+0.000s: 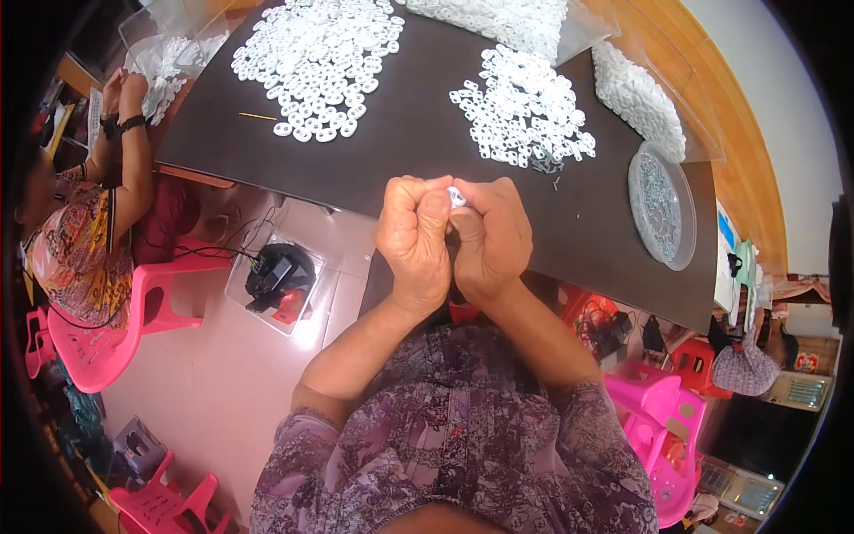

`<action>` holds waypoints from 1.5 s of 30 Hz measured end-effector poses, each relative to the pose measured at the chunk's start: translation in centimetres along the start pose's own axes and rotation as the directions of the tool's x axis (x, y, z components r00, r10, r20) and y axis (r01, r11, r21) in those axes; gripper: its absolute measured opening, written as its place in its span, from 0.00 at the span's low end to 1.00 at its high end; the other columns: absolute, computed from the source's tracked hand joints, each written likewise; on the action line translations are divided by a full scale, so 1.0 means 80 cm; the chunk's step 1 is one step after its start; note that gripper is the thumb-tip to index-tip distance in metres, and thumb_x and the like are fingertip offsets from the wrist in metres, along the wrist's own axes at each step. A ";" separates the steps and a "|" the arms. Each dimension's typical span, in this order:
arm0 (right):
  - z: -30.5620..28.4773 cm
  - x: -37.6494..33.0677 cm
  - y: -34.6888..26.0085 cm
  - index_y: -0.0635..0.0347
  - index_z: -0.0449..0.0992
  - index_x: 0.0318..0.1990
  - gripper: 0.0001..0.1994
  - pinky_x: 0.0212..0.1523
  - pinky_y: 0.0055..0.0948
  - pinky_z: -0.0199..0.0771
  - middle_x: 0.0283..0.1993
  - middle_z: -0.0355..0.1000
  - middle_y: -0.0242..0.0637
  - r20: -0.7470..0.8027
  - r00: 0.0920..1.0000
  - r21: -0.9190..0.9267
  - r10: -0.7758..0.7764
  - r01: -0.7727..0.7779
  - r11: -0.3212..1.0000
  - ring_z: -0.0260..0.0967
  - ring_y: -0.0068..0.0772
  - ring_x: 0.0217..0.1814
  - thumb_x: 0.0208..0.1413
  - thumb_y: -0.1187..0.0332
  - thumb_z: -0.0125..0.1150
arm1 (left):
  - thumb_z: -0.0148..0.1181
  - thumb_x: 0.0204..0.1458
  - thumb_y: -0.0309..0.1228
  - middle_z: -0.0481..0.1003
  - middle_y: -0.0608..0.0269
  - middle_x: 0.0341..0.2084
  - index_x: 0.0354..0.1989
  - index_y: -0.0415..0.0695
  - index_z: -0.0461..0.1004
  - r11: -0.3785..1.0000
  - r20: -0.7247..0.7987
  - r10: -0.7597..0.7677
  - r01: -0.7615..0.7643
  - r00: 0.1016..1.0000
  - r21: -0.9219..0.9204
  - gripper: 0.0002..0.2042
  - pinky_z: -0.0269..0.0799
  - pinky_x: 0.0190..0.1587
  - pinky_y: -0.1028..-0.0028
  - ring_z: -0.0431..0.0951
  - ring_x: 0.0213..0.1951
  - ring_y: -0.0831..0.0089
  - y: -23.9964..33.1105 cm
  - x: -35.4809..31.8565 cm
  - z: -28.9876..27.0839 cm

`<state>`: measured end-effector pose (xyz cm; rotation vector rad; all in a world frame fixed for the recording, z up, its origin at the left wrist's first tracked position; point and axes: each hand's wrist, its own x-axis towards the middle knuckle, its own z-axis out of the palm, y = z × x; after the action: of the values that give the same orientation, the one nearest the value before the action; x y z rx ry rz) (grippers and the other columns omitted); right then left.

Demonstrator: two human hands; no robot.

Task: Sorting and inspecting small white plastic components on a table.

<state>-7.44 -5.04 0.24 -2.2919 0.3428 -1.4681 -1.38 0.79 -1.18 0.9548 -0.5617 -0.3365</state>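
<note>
Just past the table's near edge, my left hand (412,236) and my right hand (498,233) meet with fingertips pinched together. Between them is a small white plastic piece (456,197), mostly covered by the fingers, and both hands grip it. Ahead and to the right lies a heap of small white plastic pieces with holes (525,107). Several dark little screws (546,166) lie at its near side. Larger white oval pieces, each with two holes (320,67), are spread in a heap ahead and to the left.
A clear round tray (690,227) of small screws sits on the dark table (614,222) at right. Clear bins of white parts (636,98) line the back. A thin yellowish stick (257,116) lies at left. Another person (89,231) works at far left, beside a pink chair (133,311).
</note>
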 end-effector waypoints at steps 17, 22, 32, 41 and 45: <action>-0.103 0.043 0.034 0.62 0.76 0.34 0.05 0.37 0.16 0.67 0.33 0.72 0.27 0.105 0.791 -0.015 0.603 -0.605 0.796 0.66 0.15 0.35 0.49 0.75 0.62 | 0.58 0.47 0.20 0.72 0.55 0.24 0.39 0.39 0.75 0.852 0.352 0.038 -0.215 0.935 0.478 0.09 0.67 0.29 0.70 0.73 0.26 0.63 0.008 0.035 0.011; -0.192 0.147 0.147 0.67 0.77 0.36 0.08 0.37 0.21 0.67 0.32 0.74 0.31 -0.116 0.953 -0.336 0.280 -0.303 0.892 0.67 0.20 0.34 0.50 0.72 0.60 | 0.60 0.43 0.20 0.70 0.55 0.21 0.34 0.42 0.75 0.660 0.435 0.065 -0.366 0.898 0.656 0.09 0.66 0.29 0.63 0.72 0.27 0.57 -0.002 0.084 0.000; -0.297 0.241 0.339 0.55 0.79 0.36 0.09 0.35 0.38 0.71 0.36 0.76 0.43 -0.042 0.940 -0.906 0.340 -0.179 0.383 0.74 0.42 0.36 0.52 0.65 0.53 | 0.57 0.45 0.25 0.69 0.56 0.22 0.32 0.48 0.77 0.328 0.570 0.115 -0.573 0.813 0.751 0.07 0.68 0.31 0.62 0.72 0.29 0.58 -0.052 0.167 0.012; -0.257 0.211 0.294 0.57 0.78 0.35 0.07 0.38 0.39 0.70 0.34 0.74 0.46 0.103 0.993 -0.891 0.057 0.067 0.448 0.71 0.48 0.38 0.48 0.70 0.57 | 0.61 0.41 0.29 0.71 0.54 0.22 0.23 0.42 0.77 0.281 0.722 0.082 -0.711 0.687 0.645 0.04 0.68 0.33 0.62 0.72 0.31 0.59 -0.067 0.171 0.070; -0.206 0.188 0.224 0.59 0.77 0.34 0.06 0.39 0.35 0.69 0.33 0.73 0.42 0.224 0.955 -0.697 -0.195 0.296 0.654 0.70 0.43 0.38 0.46 0.76 0.60 | 0.60 0.41 0.28 0.73 0.51 0.22 0.19 0.40 0.77 0.223 0.730 0.030 -0.717 0.682 0.661 0.05 0.68 0.34 0.62 0.73 0.29 0.57 -0.078 0.166 0.074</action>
<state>-15.97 -30.39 10.43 -3.1659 0.7052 -1.4591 5.70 -13.28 0.27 1.8057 -1.7235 0.3065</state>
